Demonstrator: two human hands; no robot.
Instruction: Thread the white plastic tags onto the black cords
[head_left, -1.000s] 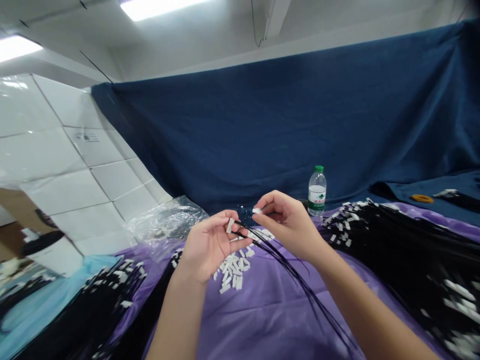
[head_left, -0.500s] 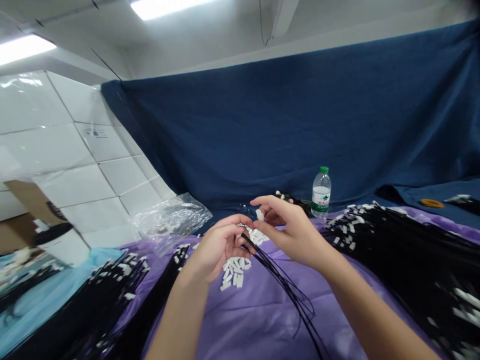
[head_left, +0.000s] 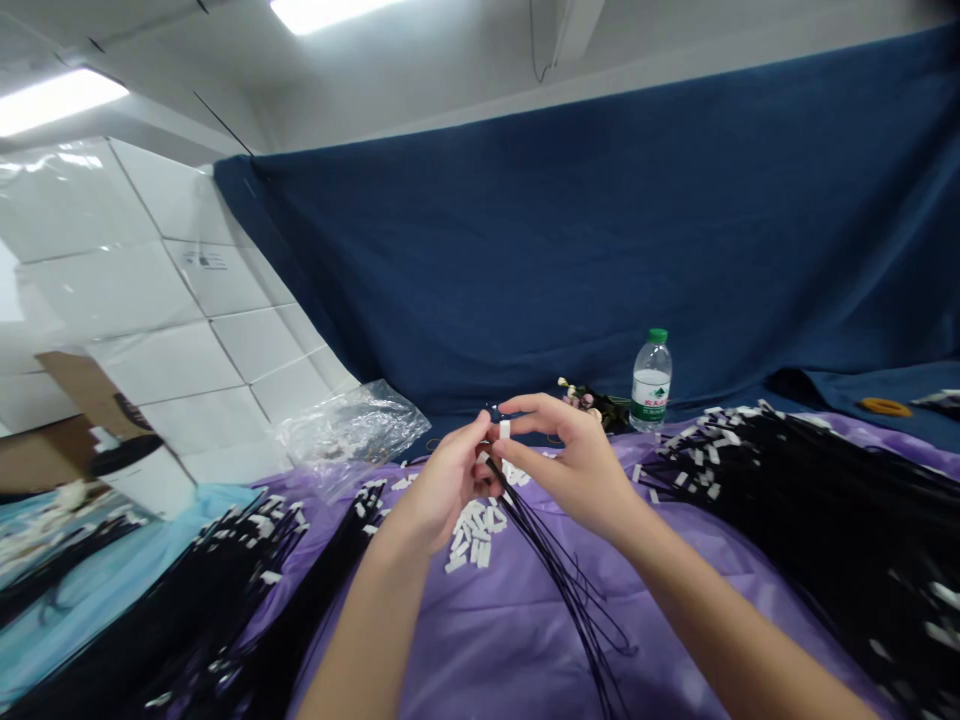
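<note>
A thin bundle of black cords [head_left: 551, 565] runs from the fingers of my left hand [head_left: 457, 475] down across the purple cloth. My left fingers are closed around its upper end, where a bit of white shows. Between the thumb and fingertips of my right hand [head_left: 574, 455] is a small white tab [head_left: 505, 429], held close to the left fingertips. Whether the tab touches a cord I cannot tell. Below and behind the hands lies a loose pile of white tabs [head_left: 474, 535] on the purple cloth [head_left: 510, 640].
Black cords with white-tipped ends lie in a big heap [head_left: 810, 500] at right and in bundles [head_left: 225, 580] at left. A water bottle [head_left: 651, 385] stands behind, near small artificial flowers [head_left: 592, 400]. A clear plastic bag [head_left: 360, 430] lies by stacked white boxes [head_left: 150, 290].
My right hand has brought the white tab down and left to the left fingertips. My left thumb now points more upward. The whole view has shifted slightly.
</note>
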